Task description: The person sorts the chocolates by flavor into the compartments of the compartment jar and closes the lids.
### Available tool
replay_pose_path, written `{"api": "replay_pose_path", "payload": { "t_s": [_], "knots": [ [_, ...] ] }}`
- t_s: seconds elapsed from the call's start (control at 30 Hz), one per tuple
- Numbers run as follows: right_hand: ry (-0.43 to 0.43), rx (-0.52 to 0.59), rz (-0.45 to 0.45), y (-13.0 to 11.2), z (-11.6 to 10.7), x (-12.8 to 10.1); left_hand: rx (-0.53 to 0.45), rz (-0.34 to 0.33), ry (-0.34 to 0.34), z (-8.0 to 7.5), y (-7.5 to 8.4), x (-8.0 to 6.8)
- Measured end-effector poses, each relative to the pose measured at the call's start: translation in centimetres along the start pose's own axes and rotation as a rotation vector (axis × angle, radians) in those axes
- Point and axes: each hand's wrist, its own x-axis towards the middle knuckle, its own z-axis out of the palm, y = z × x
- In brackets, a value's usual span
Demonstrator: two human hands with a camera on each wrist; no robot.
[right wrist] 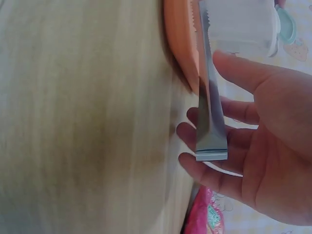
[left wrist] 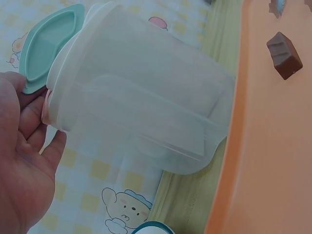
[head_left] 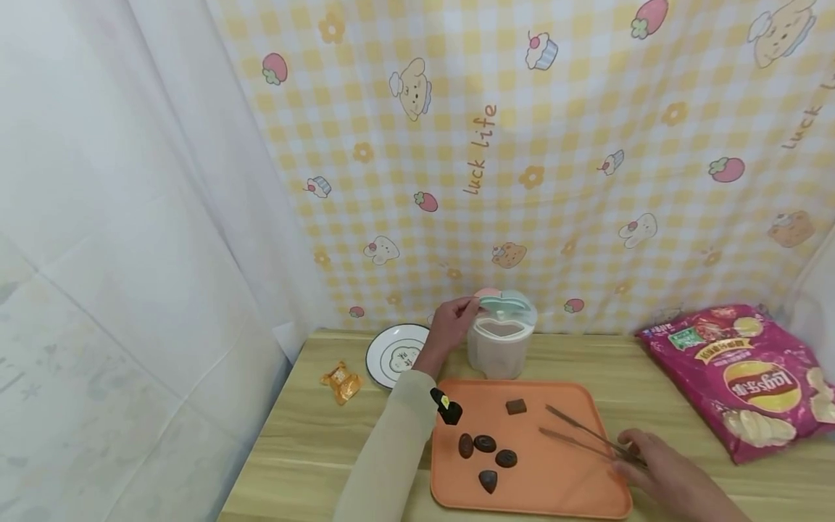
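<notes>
My left hand [head_left: 451, 325] pinches the raised green flap lid [left wrist: 53, 46] of a translucent plastic storage container [head_left: 499, 354], thumb and fingers at the lid's edge. The container stands upright behind the orange tray [head_left: 548, 486]; a pink lid part shows beside the green one. My right hand [head_left: 668, 471] holds metal food tongs [right wrist: 210, 117], their arms spread over the tray's right side with nothing between the tips. Several dark chocolates [head_left: 485, 444] lie grouped at the tray's left. A lighter brown chocolate block [left wrist: 284, 56] lies apart near its far edge.
A white plate [head_left: 381, 354] with a dark rim sits left of the container, partly behind my left arm. Beside it lies an orange-wrapped snack [head_left: 342, 383]. A purple chip bag [head_left: 730, 370] rests on the right, against the patterned curtain [head_left: 561, 217] behind the table.
</notes>
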Motion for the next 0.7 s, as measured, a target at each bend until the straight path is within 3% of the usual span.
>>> {"api": "replay_pose_path", "payload": {
  "t_s": [0.43, 0.7],
  "knots": [
    [-0.019, 0.028, -0.065, 0.3, 0.1, 0.1, 0.005, -0.017, 0.008, 0.0, 0.3, -0.1],
    [0.059, 0.051, 0.021, -1.2, 0.0, 0.0, 0.032, -0.042, 0.021, 0.0, 0.7, -0.2]
  ]
}}
